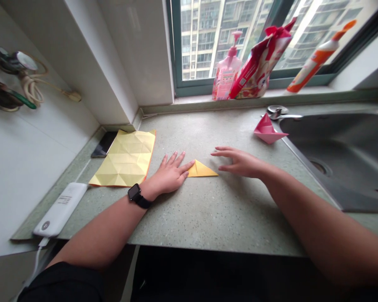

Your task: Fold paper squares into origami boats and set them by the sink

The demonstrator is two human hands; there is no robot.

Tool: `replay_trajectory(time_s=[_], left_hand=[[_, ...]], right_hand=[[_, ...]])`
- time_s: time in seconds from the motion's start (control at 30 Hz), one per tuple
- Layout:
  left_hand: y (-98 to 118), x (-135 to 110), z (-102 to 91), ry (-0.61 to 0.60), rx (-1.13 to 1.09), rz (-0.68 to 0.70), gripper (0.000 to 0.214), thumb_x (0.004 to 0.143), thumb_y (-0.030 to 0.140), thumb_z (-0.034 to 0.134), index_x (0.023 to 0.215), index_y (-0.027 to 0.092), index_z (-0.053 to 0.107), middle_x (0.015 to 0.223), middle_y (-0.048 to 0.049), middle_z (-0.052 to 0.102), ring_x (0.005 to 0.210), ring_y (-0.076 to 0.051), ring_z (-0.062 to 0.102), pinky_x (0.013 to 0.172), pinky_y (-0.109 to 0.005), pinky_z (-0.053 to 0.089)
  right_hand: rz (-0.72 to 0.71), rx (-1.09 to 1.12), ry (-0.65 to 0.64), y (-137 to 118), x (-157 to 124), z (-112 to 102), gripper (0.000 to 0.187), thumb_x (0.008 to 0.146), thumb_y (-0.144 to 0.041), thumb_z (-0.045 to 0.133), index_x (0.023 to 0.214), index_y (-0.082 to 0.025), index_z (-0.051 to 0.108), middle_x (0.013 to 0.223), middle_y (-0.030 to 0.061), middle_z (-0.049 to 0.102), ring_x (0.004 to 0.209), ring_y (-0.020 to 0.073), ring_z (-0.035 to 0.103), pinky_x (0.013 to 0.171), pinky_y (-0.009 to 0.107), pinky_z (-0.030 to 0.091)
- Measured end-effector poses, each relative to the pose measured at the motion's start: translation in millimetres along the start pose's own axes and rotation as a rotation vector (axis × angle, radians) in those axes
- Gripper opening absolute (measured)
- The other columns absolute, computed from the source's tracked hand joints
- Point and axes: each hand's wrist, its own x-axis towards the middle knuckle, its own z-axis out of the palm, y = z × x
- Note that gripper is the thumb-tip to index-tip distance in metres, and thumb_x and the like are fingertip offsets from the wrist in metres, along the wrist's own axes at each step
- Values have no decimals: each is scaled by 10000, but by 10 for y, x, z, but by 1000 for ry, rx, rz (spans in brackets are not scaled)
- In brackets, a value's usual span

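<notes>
Yellow folded-paper triangle (202, 170), just one, lies flat on the speckled stone table (204, 222) between my hands. Left of my fingers sits one creased yellow sheet (122, 159), faceted with folds. My left hand (168, 174) spreads wide, a fingertip touching the triangle's left corner; my right hand (239, 162) spreads wide just beside its right point, holding nothing. Farther right stands one pink folded-paper shape (267, 131) by the steel sink (334, 159).
</notes>
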Motion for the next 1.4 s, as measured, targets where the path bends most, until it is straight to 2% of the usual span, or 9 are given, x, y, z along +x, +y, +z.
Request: replay_trajectory(time_s=[0.07, 0.17, 0.3, 0.57, 0.63, 0.77, 0.87, 1.1, 1.4], left_hand=[[2, 3, 8, 2, -1, -5, 573, 1170, 423, 384, 1742, 434, 359, 1875, -51, 194, 1729, -423, 150, 1344, -737, 165], [11, 11, 16, 11, -2, -7, 569, 1169, 424, 388, 1738, 441, 366, 1873, -47, 200, 1728, -426, 152, 1341, -744, 162], [11, 19, -14, -18, 4, -10, 576, 1170, 404, 389, 1745, 421, 355, 1879, -63, 165, 1733, -426, 121, 1344, -735, 159], [-195, -104, -95, -67, -9, 23, 689, 1148, 300, 395, 1799, 258, 173, 1864, -131, 170, 1741, -337, 145, 1372, -607, 244], [-202, -135, -111, -3, -55, -2, 671, 1139, 287, 408, 1783, 240, 224, 1842, -133, 276, 1722, -318, 243, 1369, -582, 280], [-72, -131, -144, 236, -193, 68, 494, 1119, 386, 546, 1581, 211, 545, 1630, -135, 601, 1547, -287, 534, 1310, -508, 419], [46, -84, -142, 273, -199, 148, 386, 1047, 412, 705, 1380, 220, 678, 1448, -116, 714, 1378, -295, 648, 1217, -504, 509], [69, -4, -130, 275, -134, 145, 130, 1035, 308, 718, 1107, 211, 765, 1203, -86, 794, 1155, -278, 714, 1050, -457, 561], [46, 1, -108, 363, -181, 154, 194, 1078, 308, 680, 1193, 184, 775, 1148, -87, 822, 1054, -253, 752, 975, -431, 593]], right_hand=[[-52, 18, 81, -121, 16, 49, 465, 1016, -450, 722, 1474, -372, 736, 1643, 76, 610, 1509, 343, 584, 1274, 597, 469], [-151, -43, 88, -293, 28, 217, 377, 1008, -424, 755, 1380, -378, 795, 1626, 70, 621, 1539, 349, 545, 1283, 616, 451], [-119, -165, 64, -339, 14, 388, 361, 951, -392, 848, 1311, -375, 838, 1620, 90, 619, 1554, 399, 515, 1274, 658, 446], [-100, -168, 34, -279, 10, 357, 377, 956, -429, 844, 1333, -423, 823, 1620, 69, 617, 1516, 392, 554, 1264, 664, 457], [-104, -165, 33, -291, 14, 355, 375, 957, -430, 840, 1332, -422, 823, 1602, 71, 633, 1503, 389, 566, 1258, 664, 461], [-131, -178, 40, -312, 11, 353, 373, 963, -425, 830, 1336, -413, 822, 1568, 71, 662, 1477, 374, 590, 1248, 643, 477], [-160, -183, 46, -337, 9, 335, 400, 944, -426, 848, 1341, -395, 820, 1538, 74, 683, 1455, 363, 602, 1238, 611, 489], [-253, -132, 45, -404, 42, 280, 398, 957, -407, 806, 1353, -363, 803, 1363, 61, 787, 1239, 302, 711, 1131, 544, 546], [-238, -161, 85, -490, 33, 239, 350, 971, -341, 751, 1315, -331, 813, 1270, 67, 822, 1129, 292, 743, 1036, 486, 570]])
